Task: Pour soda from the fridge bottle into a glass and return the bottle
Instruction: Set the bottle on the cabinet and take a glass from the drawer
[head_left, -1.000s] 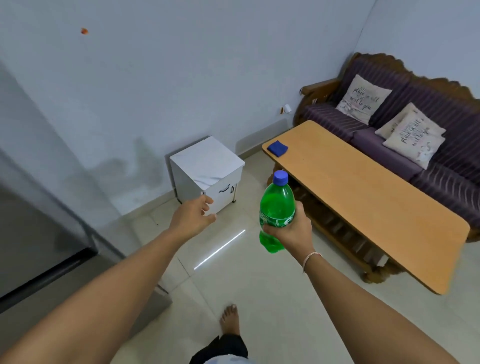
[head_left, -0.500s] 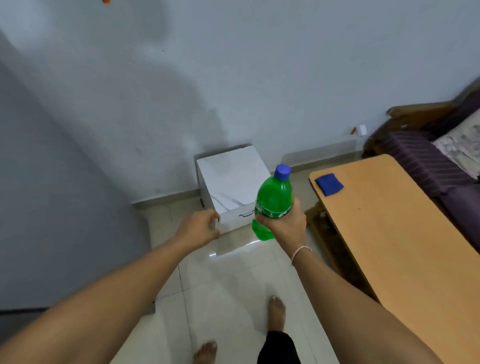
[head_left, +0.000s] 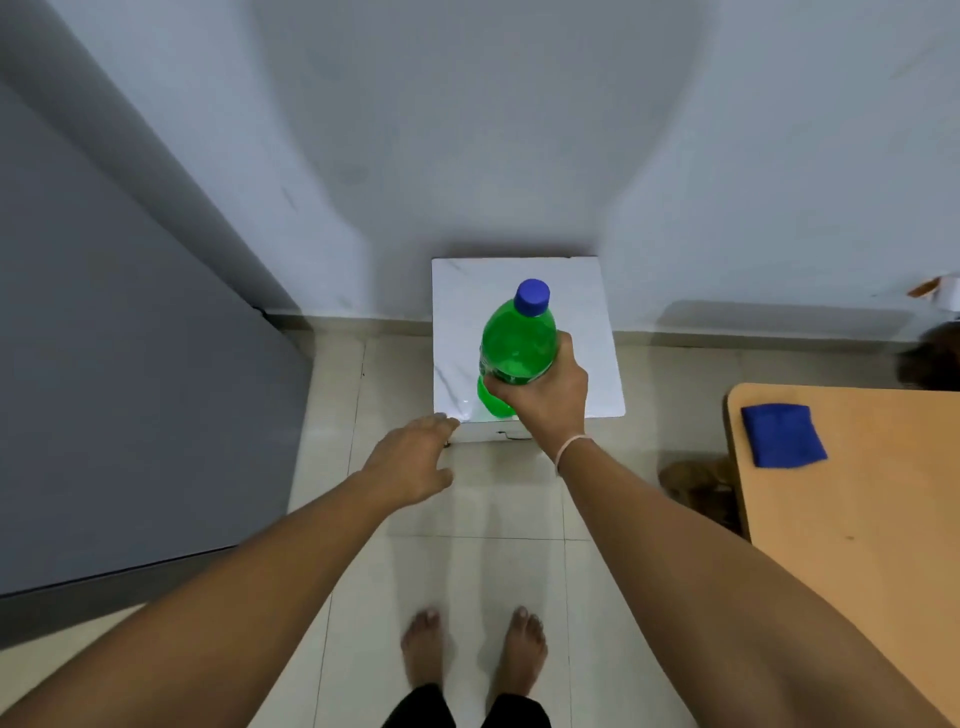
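The person is swinging away from the sofa to face the white cabinet (head_left: 524, 338), the right hand (head_left: 545, 392) wrapped around the capped green bottle (head_left: 514, 348) above its top, the left hand (head_left: 410, 460) loosely spread, no glass in view yet.

One bottle (head_left: 517, 345), one cabinet (head_left: 582, 332), one cloth (head_left: 782, 435).

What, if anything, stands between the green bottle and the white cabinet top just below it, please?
Nothing visible does. The right hand holds the green bottle upright over the white cabinet top, which shows bare. The left hand hovers at its front-left corner, off to the side.
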